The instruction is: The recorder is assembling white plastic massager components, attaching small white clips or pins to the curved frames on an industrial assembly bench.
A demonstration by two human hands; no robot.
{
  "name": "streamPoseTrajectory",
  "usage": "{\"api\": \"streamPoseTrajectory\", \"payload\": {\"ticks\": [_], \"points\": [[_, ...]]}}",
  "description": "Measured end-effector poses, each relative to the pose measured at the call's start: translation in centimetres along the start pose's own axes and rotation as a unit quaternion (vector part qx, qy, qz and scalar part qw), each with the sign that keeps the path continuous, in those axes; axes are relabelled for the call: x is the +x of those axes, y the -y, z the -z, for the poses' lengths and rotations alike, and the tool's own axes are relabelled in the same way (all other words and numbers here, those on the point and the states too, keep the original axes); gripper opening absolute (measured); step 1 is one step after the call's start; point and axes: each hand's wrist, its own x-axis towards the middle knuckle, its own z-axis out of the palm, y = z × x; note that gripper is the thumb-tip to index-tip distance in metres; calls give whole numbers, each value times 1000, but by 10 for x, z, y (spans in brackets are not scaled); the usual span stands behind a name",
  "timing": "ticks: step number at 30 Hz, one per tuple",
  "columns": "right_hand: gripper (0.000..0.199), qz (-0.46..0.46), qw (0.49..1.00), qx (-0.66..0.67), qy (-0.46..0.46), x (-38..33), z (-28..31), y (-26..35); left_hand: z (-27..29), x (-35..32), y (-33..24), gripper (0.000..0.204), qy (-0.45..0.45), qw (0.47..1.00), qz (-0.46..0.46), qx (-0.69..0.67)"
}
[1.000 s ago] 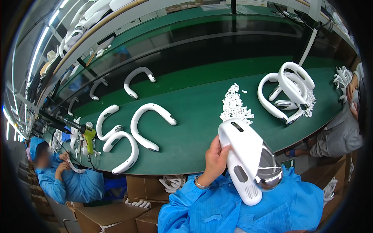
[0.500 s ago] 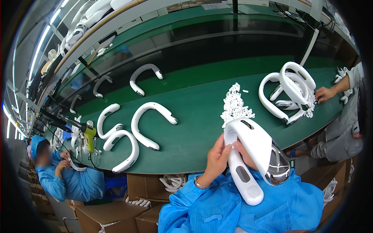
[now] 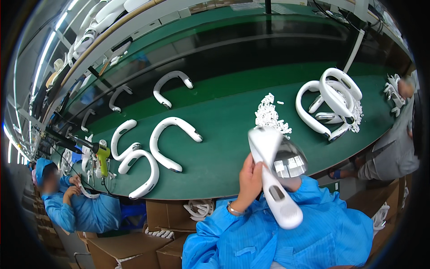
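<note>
A white U-shaped neck fan (image 3: 283, 207) with a shiny, mirror-like end is held in front of my chest, blurred by motion. My left hand (image 3: 251, 181) is closed around its band, thumb on the near side. Behind the shiny end shows a bit of my right hand (image 3: 293, 183), close against the fan; its fingers are hidden. Just beyond the fan, a heap of small white plastic parts (image 3: 268, 114) lies on the green table (image 3: 219, 157).
Several white neck fans (image 3: 160, 144) lie at the left, near a green electric screwdriver (image 3: 103, 159). More neck fans (image 3: 308, 117) are stacked at the right over small parts. Co-workers sit at the left (image 3: 89, 210) and stand at the right (image 3: 394, 148). Cardboard boxes (image 3: 168, 215) stand below the table edge.
The neck fan has turned in my hands; its shiny end has swung up and left. My right hand has shifted behind that end. The right co-worker's hand has drawn back from the stack.
</note>
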Motion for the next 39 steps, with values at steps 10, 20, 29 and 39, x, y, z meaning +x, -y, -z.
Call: {"api": "streamPoseTrajectory", "payload": {"ticks": [10, 20, 29, 39], "points": [[20, -266, 958, 83, -65, 65, 10, -9, 2, 67, 19, 13, -32, 936, 179, -301], [35, -139, 984, 55, -101, 29, 25, 34, -11, 74, -6, 33, 154, 967, 152, -135], [60, -24, 949, 221, -222, -47, 67, 65, -96, 83, -45, 32, 299, 927, 214, -70], [64, -165, 929, 306, -125, -127, 52, 62, -124, 59, -37, 34, 370, 906, 167, -117]]}}
